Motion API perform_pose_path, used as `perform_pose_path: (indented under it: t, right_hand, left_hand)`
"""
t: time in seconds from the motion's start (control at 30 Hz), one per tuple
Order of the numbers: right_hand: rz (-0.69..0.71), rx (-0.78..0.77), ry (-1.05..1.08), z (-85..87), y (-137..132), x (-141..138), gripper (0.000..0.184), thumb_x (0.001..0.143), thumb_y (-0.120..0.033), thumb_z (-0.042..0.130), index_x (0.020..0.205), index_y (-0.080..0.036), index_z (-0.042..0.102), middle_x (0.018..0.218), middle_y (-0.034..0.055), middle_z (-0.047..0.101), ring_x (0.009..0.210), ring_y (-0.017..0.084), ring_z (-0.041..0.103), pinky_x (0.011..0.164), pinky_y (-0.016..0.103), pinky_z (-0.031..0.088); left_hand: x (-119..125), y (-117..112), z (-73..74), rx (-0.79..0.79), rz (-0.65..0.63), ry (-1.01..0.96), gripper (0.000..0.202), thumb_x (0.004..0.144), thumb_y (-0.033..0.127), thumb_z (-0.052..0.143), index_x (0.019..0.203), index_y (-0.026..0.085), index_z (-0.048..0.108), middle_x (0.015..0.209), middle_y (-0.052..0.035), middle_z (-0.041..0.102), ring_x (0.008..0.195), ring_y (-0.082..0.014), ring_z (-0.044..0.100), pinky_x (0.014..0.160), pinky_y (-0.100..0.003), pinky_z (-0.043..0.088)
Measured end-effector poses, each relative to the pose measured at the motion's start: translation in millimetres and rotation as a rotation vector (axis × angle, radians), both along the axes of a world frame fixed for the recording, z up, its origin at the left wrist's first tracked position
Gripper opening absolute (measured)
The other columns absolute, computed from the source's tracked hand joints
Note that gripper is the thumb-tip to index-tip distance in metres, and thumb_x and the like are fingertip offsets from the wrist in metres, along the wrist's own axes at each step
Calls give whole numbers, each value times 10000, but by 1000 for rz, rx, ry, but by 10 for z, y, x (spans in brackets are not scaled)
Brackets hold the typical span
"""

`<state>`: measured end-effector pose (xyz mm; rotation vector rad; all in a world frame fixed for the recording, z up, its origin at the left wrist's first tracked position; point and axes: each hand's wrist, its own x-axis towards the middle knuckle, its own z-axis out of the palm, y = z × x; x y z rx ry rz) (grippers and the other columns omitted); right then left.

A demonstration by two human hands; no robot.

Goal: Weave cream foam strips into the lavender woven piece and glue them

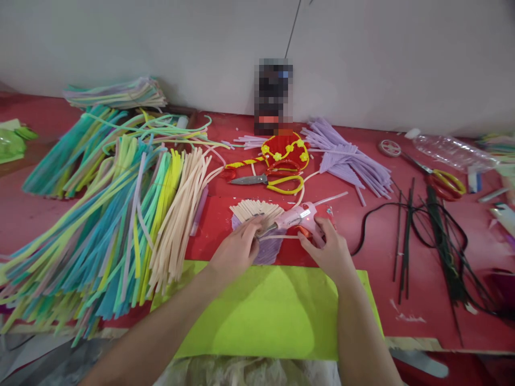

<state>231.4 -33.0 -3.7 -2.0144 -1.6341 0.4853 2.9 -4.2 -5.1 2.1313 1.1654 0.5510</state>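
My right hand grips a pink hot glue gun, its nozzle pointing left toward a fan-shaped piece made of cream strips over a purple base. My left hand presses down on that fan piece with its fingers curled, thumb and fingertips pinching at its edge near the nozzle. Both forearms lie over a lime green sheet on the red table.
A big pile of coloured foam strips fills the left. Yellow-handled scissors, a red and yellow ornament and purple strips lie behind. Black wires, second scissors and a plastic bottle sit right.
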Motion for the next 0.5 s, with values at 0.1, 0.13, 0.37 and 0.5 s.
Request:
perform_pose_path:
  t: [0.1,0.13,0.37,0.5]
  right_hand:
    - [16,-22,-9,20,-5,16,427,750,-542,542,1012,-206,531,780,44,642,669,203,595,621,309,441]
    - [21,-27,-14,24,-8,22,425,753,-540,544,1014,-205,532,783,47,645,674,206,600,621,310,442]
    - [68,-46,-33,42,-37,67,416,771,-521,547,1036,-200,540,830,80,676,722,226,636,613,308,454]
    - [46,-31,-105,33,-44,82,445,742,-538,561,1033,-202,540,856,89,683,735,244,652,598,314,454]
  left_hand:
    - [-6,-3,-7,0,9,-13,285,858,56,438,1114,179,470,1379,-145,528,1284,-233,501,1007,-420,487]
    - [-7,-3,-9,-5,14,-17,290,860,55,433,1118,183,467,1381,-141,527,1285,-230,500,1007,-419,488]
    - [2,-4,-4,-50,40,6,363,840,42,457,1161,212,448,1400,-99,517,1232,-220,552,983,-404,512]
    - [4,-9,2,-47,43,16,348,845,45,452,1163,189,453,1390,-120,523,1197,-228,580,954,-400,528]
